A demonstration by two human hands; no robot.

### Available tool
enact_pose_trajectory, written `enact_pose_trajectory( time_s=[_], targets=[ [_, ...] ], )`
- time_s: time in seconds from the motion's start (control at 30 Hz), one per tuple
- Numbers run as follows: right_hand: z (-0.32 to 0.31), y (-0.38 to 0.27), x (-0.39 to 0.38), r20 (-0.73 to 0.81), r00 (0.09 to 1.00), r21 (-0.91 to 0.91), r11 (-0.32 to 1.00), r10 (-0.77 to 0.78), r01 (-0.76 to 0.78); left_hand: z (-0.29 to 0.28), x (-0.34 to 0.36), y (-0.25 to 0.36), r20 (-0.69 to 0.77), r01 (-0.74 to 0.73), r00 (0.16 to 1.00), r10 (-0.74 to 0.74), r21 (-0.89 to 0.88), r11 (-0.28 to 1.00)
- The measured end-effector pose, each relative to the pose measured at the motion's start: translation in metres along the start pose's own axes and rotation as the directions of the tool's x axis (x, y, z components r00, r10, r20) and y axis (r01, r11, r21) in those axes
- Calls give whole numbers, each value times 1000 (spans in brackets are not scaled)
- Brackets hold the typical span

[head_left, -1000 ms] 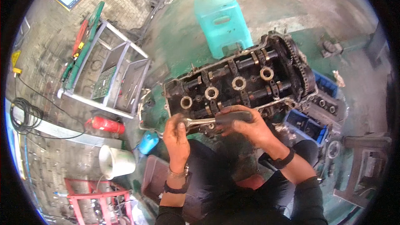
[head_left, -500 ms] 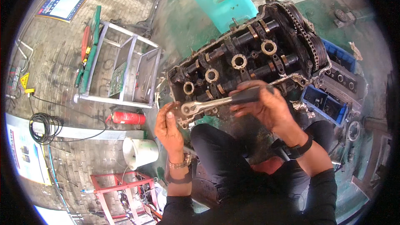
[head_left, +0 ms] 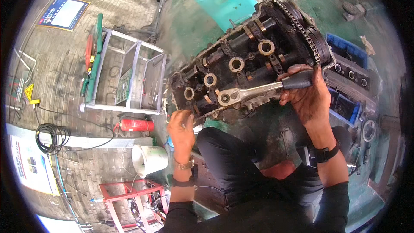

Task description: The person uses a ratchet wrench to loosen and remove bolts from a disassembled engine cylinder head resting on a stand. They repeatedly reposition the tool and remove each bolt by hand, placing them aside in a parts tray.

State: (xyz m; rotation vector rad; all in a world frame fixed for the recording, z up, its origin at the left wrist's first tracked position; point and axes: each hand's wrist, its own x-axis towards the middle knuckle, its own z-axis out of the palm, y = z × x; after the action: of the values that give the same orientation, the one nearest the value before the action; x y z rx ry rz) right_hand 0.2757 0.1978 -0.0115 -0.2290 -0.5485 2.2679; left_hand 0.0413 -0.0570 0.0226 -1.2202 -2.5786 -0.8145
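Left hand (head_left: 182, 127): fingers curled near the close corner of the engine (head_left: 252, 56); whether anything is pinched cannot be told.
Ratchet wrench (head_left: 258, 89): its rounded head held right of the left hand; shiny steel shank, presumably stiff, head-heavy, hard to damage.
Engine body: rough, grimy metal beyond the left hand.
Black grip (head_left: 297, 79): best hold, perhaps slippery if oiled.
Right hand (head_left: 314, 99): wrapped around the grip.
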Motion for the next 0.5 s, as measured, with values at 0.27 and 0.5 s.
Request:
enact_pose_trajectory(
  time_s=[0.27,0.5],
  targets=[
    [3,-7,-1,-31,999,17,1000,-15,15,5,-2,-8,-8,148,989,-148,-65,987],
    [0,-8,3,-104,995,-5,1000,3,-4,7,3,2,-14,227,974,-227,27,973]
  ],
)
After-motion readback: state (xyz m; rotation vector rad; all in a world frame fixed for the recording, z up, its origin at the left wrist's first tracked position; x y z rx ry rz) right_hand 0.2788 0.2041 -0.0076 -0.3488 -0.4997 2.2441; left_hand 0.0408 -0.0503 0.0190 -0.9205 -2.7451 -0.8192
